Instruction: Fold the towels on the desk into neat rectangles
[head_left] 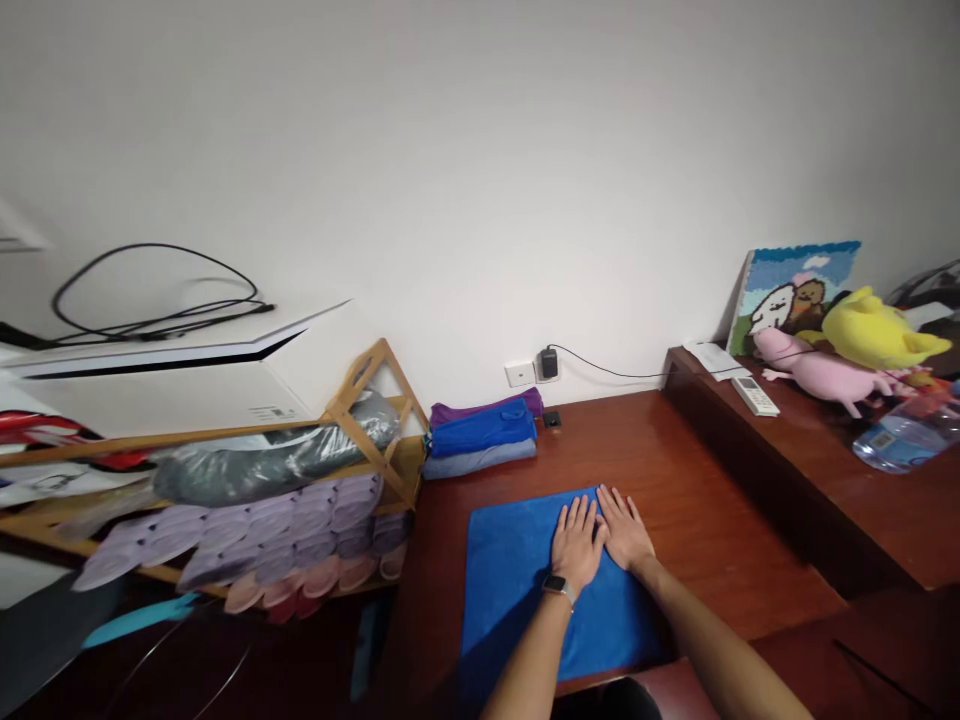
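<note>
No legible text. Print (273, 412) on white box (187, 400), left of flat blue cloth (510, 560): too small. Label (885, 440) on plastic bottle (916, 436), right of cloth: also unreadable.

Blue cloth (514, 570), unfolded, flat on tabletop (720, 540)

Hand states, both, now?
Left hand: open, palm down on the blue cloth, gripping nothing visible.
Right hand: open, palm down at the cloth's right edge, gripping nothing visible.
</note>
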